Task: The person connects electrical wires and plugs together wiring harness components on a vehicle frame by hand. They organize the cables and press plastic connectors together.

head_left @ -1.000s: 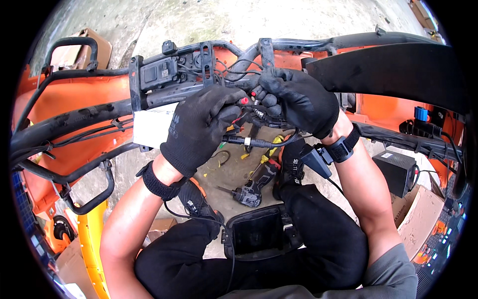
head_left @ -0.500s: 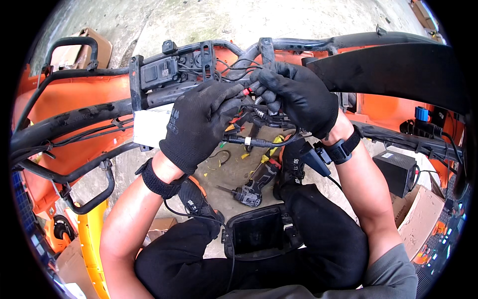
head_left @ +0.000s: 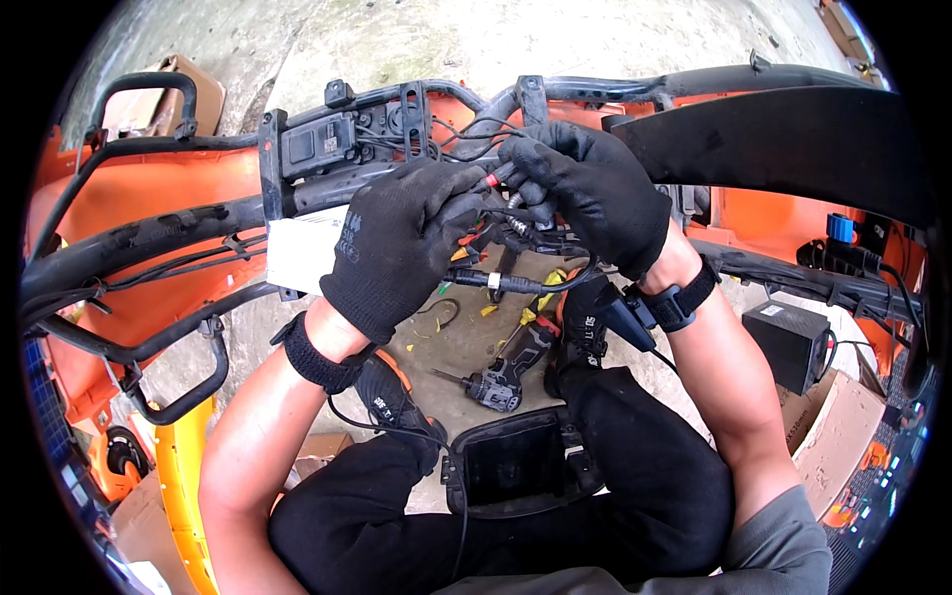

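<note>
In black work gloves, my left hand [head_left: 402, 248] and my right hand [head_left: 600, 198] meet over the wiring in the middle of a black tubular vehicle frame [head_left: 238, 213]. Both have closed fingers, pinching a thin dark wire connector with a red band [head_left: 492, 180] between them. The gloves hide most of it. Under my fingers lie tangled wires and a black cable [head_left: 516, 284] with a white band. To the left of the wiring, a black box-shaped module [head_left: 317, 144] is fixed on the frame, and a white sheet [head_left: 305, 250] sits beside my left hand.
On the concrete floor lie a power drill [head_left: 508, 369], a yellow-handled screwdriver [head_left: 531, 309] and yellow scraps. An open black case [head_left: 516, 461] sits between my legs. A black box [head_left: 790, 345] and cardboard [head_left: 838, 436] are at right; orange panels [head_left: 149, 258] flank the frame.
My right hand has shifted very slightly, its fingers curling closer around the connector. A little more of the red band's dark end shows; my left hand stays nearly still.
</note>
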### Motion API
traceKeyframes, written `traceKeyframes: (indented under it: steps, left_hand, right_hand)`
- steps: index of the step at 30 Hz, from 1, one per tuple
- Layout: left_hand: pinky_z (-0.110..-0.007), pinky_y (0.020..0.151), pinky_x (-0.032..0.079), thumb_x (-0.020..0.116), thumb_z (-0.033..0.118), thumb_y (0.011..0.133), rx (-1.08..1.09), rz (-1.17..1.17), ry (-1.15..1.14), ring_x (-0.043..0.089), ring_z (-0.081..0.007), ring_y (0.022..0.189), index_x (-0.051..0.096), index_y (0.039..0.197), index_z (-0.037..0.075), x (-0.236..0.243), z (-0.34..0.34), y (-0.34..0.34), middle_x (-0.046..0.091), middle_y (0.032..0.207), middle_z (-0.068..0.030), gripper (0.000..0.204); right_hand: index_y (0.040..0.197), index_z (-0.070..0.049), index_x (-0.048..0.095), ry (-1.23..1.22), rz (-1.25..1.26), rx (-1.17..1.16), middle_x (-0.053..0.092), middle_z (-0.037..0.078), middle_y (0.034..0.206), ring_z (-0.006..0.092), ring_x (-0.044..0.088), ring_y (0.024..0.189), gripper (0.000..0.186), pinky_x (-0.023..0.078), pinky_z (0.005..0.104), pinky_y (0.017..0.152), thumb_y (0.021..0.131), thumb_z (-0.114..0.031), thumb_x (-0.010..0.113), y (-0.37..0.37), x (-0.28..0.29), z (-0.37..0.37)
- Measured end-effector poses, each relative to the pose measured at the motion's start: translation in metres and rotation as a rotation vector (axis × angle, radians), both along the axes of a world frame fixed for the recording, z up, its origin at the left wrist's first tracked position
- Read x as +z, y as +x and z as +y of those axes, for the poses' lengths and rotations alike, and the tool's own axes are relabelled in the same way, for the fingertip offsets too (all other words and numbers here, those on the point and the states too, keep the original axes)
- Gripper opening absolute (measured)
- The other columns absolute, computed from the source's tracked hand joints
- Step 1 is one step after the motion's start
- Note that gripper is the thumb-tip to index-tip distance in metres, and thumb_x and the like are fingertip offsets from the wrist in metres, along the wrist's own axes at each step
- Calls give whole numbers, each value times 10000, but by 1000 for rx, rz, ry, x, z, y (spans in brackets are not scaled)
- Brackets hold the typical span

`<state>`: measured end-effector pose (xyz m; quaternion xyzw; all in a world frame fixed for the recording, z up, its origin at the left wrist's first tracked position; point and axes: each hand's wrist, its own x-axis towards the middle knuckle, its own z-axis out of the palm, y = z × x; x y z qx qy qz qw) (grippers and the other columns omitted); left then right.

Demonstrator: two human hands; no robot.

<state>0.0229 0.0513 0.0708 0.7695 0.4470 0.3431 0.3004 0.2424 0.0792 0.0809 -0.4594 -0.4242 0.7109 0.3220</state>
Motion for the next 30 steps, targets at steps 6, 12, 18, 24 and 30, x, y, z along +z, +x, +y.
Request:
traceKeyframes:
  steps: [6,12,18,24,30]
  left_hand:
    - [-421,757,525,658,100,921,21,16,-47,677,-364,867,707,1099,26,3,0,3,703,940,-187,199]
    - [-426,734,515,653,93,924,29,-6,-52,663,-364,825,700,1080,18,3,0,5,686,896,-184,179]
    - [-338,739,512,661,78,926,27,19,-42,665,-233,788,708,1122,2,0,-1,4,707,932,-149,215]
    - [-410,708,512,659,78,918,22,-56,18,659,-349,771,699,1057,2,-3,1,6,675,856,-186,164]
    - [-390,677,505,651,68,914,31,-75,-40,660,-337,727,700,1055,-1,-3,1,6,665,797,-187,165]
  right_hand:
    - [1052,-15,690,-36,12,1,695,10,853,35,613,681,237,485,168,605,1036,-240,615,3,-2,-1]
    - [1041,-31,694,-36,6,-35,690,-6,826,28,605,661,247,471,165,590,1031,-267,623,-1,-1,-1]
    - [1034,-31,692,-43,-41,-52,677,-11,803,34,592,639,254,469,169,582,1043,-268,600,-3,1,-2]
    - [1009,-24,682,-52,-40,-76,665,2,792,43,586,629,267,472,182,571,1050,-270,586,-4,0,-3]
    - [1016,-24,672,-54,-12,-84,660,7,785,48,587,629,254,474,181,569,1054,-256,578,-4,-1,-3]
